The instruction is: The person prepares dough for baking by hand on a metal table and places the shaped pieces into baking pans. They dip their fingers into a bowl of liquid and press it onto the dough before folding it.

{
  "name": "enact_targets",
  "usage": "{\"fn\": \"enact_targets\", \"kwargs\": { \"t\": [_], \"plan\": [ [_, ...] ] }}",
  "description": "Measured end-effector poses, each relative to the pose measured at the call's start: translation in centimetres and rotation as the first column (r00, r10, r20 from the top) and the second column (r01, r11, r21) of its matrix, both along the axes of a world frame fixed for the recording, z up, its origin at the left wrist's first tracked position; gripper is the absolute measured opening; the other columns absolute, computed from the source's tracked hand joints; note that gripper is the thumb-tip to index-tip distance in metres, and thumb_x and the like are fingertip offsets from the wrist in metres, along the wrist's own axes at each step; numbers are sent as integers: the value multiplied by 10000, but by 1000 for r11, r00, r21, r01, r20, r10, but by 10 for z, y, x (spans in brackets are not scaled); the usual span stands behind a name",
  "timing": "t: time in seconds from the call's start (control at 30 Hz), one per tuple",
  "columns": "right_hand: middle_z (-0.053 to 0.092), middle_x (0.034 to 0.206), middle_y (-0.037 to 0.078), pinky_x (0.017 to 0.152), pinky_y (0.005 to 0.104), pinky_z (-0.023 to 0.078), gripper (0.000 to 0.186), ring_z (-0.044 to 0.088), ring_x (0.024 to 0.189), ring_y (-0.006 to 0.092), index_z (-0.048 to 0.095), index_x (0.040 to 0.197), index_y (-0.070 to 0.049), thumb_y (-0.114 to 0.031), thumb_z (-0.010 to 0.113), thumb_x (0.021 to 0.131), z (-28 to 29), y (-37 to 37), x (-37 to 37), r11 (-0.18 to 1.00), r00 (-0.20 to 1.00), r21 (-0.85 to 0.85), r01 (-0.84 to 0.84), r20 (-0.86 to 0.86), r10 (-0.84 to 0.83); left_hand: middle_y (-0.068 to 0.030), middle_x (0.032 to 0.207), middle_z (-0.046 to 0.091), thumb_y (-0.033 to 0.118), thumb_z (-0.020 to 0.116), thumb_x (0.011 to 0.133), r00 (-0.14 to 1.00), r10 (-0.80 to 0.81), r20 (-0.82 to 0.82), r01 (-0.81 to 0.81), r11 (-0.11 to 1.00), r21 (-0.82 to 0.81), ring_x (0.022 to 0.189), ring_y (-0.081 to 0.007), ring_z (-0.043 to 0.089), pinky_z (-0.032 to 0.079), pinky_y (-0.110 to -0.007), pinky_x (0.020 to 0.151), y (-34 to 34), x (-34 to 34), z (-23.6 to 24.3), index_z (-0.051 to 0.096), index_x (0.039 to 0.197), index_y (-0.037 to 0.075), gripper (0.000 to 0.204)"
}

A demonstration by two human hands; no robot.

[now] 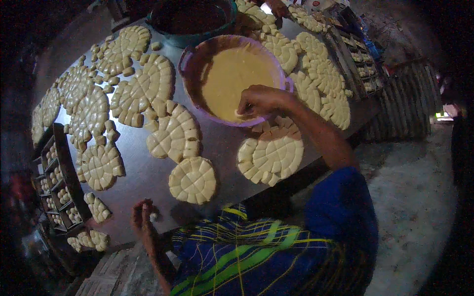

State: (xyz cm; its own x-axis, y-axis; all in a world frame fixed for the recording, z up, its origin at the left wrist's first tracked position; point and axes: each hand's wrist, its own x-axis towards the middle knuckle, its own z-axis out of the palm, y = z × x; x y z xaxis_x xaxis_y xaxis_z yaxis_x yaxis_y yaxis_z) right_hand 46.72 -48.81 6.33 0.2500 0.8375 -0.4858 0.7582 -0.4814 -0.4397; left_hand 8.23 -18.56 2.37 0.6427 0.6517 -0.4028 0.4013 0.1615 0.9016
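My right hand (261, 101) is closed over the near rim of a purple basin (185, 81), its fingers curled down toward the pale yellow batter (234, 74) inside. Something whitish shows at the fingertips, too small to name. Near the table's front edge, my left hand (143, 217) has its fingers bent together around a small pale piece of dough (154, 216). Between the hands lie a round of dough (192, 180) scored into pieces and another cut round (276, 157), below my right forearm. A further round (174, 135) sits just left of the basin.
Many cut dough rounds (89, 111) cover the table's left side. More cut dough (323, 74) lies at the right. A dark green tub (182, 39) stands behind the basin. Compartmented trays with dough balls flank the table, one at the left (61, 182). Another person's hand (279, 7) shows at the far edge.
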Motion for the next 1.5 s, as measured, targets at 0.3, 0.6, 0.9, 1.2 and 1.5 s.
{"fn": "enact_targets", "kwargs": {
  "t": [0.3,0.6,0.9,1.2,1.5],
  "plan": [
    [659,741,164,614,372,459,142,631,633,258,681,874,-10,-17,657,734,-2,-15,12,997,951,51,60,-306,-41,-49,974,671,229,616,937,991,-45,-128,44,999,-10,843,-121,594,418,-261,636,-1,21,-11,661,1003,46,199],
    [692,987,71,727,288,536,264,642,862,114,659,1093,9,-64,678,840,33,-19,-6,866,490,73,495,-846,-209,-81,1034,664,227,602,945,988,-124,-93,114,988,-104,994,-181,616,472,-331,897,-7,53,3,652,1034,40,213],
    [522,1315,106,861,310,543,802,582,1101,191,313,1451,-75,-36,755,784,16,69,-142,500,134,77,863,-988,-79,-88,1281,568,436,455,1003,944,-84,319,328,345,-879,1184,-230,548,431,-416,1029,-73,98,36,497,1320,55,497],
    [540,1287,126,891,341,550,686,579,1124,211,287,1458,-109,23,638,884,6,111,-210,262,54,57,963,-998,20,-50,1235,588,364,542,981,927,193,321,232,375,-897,1155,-186,554,467,-364,968,-55,65,30,532,1258,109,377],
    [525,1331,157,909,338,552,295,587,1164,271,677,1149,-79,-36,658,858,16,150,-270,477,919,831,285,-96,-382,-33,1068,591,115,672,900,899,118,422,247,660,-710,976,-129,592,487,-269,849,2,38,37,538,1088,82,234]
  ]
}}
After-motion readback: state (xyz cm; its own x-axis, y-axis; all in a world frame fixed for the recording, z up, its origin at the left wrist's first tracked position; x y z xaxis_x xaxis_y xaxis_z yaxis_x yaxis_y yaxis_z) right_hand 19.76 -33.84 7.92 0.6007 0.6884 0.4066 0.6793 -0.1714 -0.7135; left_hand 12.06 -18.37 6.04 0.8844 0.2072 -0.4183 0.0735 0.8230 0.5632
